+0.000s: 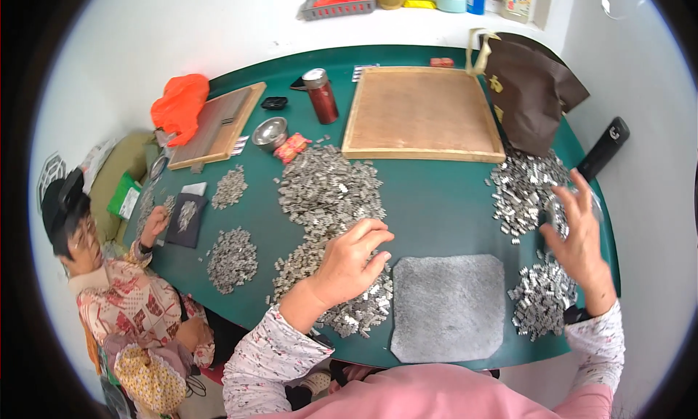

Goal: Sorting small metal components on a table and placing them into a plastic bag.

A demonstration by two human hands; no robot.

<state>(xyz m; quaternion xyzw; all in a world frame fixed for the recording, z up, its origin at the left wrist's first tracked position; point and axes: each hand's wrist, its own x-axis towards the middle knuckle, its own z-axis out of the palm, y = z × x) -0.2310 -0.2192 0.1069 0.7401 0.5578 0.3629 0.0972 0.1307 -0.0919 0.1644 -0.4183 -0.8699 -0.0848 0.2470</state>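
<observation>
My left hand [347, 265] is over the right side of a long heap of small grey metal pieces [331, 186]. Its fingers are bent, with a gap between fingertips and thumb, and I see nothing between them. On the right, my right hand [582, 233] has its fingers spread between two more piles of metal pieces, a far pile [525, 190] and a near pile [544, 299]. Behind its fingers shows a dark, roundish thing, mostly hidden; whether the hand touches it I cannot tell. A grey fuzzy mat [448, 310] lies between my hands.
A shallow wooden tray [425, 154] lies beyond the mat, beside a brown bag [527, 92] and a black cylinder [605, 148]. A red flask [322, 97] and metal bowl [270, 134] stand farther left. Another person [131, 292] sits at the left with smaller piles.
</observation>
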